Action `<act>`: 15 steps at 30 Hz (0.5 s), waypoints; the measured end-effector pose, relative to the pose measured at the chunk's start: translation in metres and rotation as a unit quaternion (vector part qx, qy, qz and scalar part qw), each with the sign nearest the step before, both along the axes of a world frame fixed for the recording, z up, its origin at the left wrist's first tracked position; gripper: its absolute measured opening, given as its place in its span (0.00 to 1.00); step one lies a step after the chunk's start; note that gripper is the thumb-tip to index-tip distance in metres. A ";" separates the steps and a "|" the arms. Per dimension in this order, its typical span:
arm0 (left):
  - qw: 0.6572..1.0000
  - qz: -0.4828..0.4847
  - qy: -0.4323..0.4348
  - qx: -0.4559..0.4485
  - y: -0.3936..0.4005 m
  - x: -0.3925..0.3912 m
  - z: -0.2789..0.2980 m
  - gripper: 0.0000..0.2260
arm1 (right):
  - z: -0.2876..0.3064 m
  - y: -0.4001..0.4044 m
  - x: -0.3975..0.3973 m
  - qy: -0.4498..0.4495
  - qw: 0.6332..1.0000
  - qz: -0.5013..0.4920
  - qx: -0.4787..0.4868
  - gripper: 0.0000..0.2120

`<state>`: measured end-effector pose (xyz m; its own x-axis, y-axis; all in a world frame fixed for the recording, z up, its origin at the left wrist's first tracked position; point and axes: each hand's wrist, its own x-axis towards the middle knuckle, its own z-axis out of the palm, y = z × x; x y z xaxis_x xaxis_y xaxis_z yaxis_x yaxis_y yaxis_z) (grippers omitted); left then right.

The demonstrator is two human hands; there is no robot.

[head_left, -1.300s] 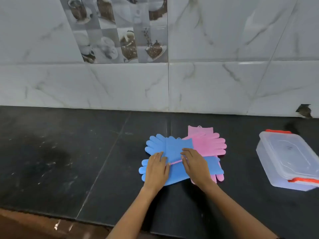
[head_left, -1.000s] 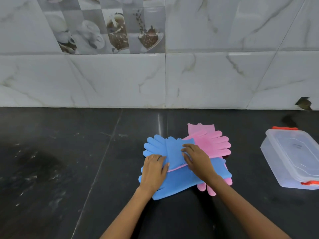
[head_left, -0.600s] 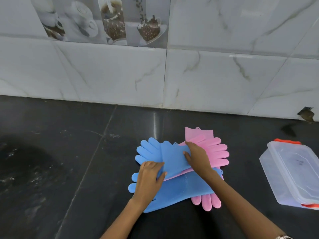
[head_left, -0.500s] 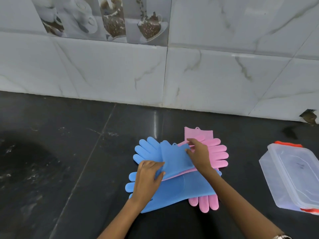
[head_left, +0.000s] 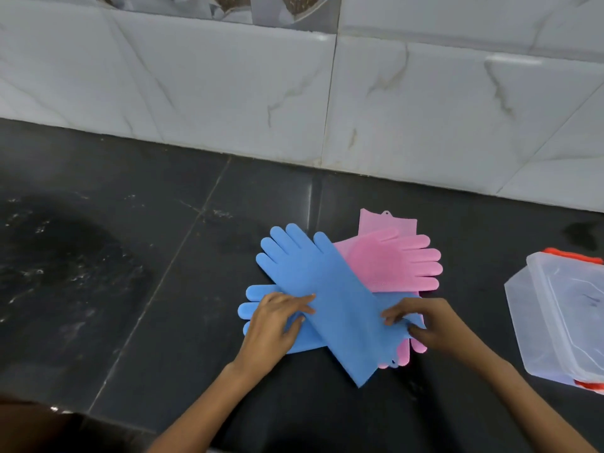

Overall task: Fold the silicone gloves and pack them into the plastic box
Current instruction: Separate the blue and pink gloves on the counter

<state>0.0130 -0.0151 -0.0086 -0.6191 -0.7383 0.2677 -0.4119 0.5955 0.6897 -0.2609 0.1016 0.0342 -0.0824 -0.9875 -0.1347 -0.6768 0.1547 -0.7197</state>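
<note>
- Right hand pinches the top blue glove at its cuff edge; left hand presses it with straight fingers.
- That glove, folded half a second ago, now lies opened out (fold undone, to redo).
- Plastic box sits shut, well apart.

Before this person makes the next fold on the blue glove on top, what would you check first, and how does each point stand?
1. Top blue glove lies flat, full length, diagonal across the pile: ok.
2. Left hand rests on its left edge, fingers fairly straight: ok.
3. Right hand pinches its right edge: ok, though which layers it holds, cannot tell.
4. The gloves beneath, the second blue glove and the pink gloves, lie crossed and untidy: not ok for a neat stack.
5. Plastic box stands to the right with its lid on: not ok for packing yet.
6. Bare counter in front for folding: ok.
</note>
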 end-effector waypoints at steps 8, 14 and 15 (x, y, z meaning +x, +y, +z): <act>0.997 0.020 -0.053 -0.053 -0.017 -0.002 0.004 0.15 | -0.009 -0.003 0.024 0.107 0.983 -0.144 -0.043 0.13; 0.985 -0.011 -0.131 -0.114 -0.051 -0.031 0.009 0.14 | -0.019 -0.025 0.050 0.158 0.962 -0.216 -0.051 0.09; 0.980 -0.032 -0.148 -0.128 -0.058 -0.039 0.010 0.15 | -0.020 -0.026 0.052 0.160 0.959 -0.227 -0.050 0.07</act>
<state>-0.0259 -0.0735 0.0015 -0.7408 -0.6271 0.2406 -0.5271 0.7648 0.3705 -0.2088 0.0759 0.0142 -0.5277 -0.8472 0.0623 -0.7455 0.4267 -0.5120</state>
